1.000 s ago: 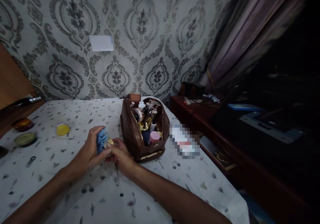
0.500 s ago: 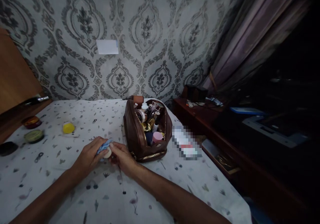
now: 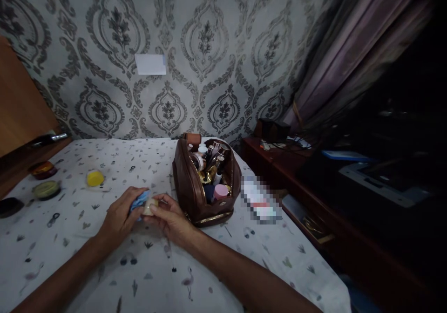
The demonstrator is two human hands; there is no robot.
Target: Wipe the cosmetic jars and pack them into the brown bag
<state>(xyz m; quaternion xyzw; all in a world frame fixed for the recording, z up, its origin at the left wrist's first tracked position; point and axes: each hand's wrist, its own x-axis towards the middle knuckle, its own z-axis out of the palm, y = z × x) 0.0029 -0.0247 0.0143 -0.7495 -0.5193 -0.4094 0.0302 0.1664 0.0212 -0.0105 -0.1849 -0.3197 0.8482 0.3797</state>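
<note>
- nearest, a white patterned cloth (image 3: 139,280) covers the table, and two bare forearms reach in over it.
- the left hand (image 3: 118,215) is above the table, left of the bag, its fingers wrapped around a crumpled blue cloth (image 3: 140,200).
- the right hand (image 3: 174,221) meets it, thumb and fingers pinching a small pale container (image 3: 150,207) just beside the blue cloth; the grip partly hides its shape.
- toward the left edge of the table lie a dark round item (image 3: 10,207), a greenish round jar (image 3: 46,189) and, just beyond, an orange and dark red jar (image 3: 42,170).
- a yellow lid (image 3: 95,179) lies further in from that edge, well apart from the hands.
- an open brown bag (image 3: 186,187) stands near the right edge, close to the right hand; inside are a pink-topped jar (image 3: 220,192), something gold, and bottles with shiny caps.
- between the bag and the right edge lies a pixelated item (image 3: 260,201), too blurred to name.
- past that edge stands a dark red cabinet (image 3: 256,157).
- behind the far edge, a white rectangle (image 3: 151,64) shows against the patterned wall (image 3: 195,112).
</note>
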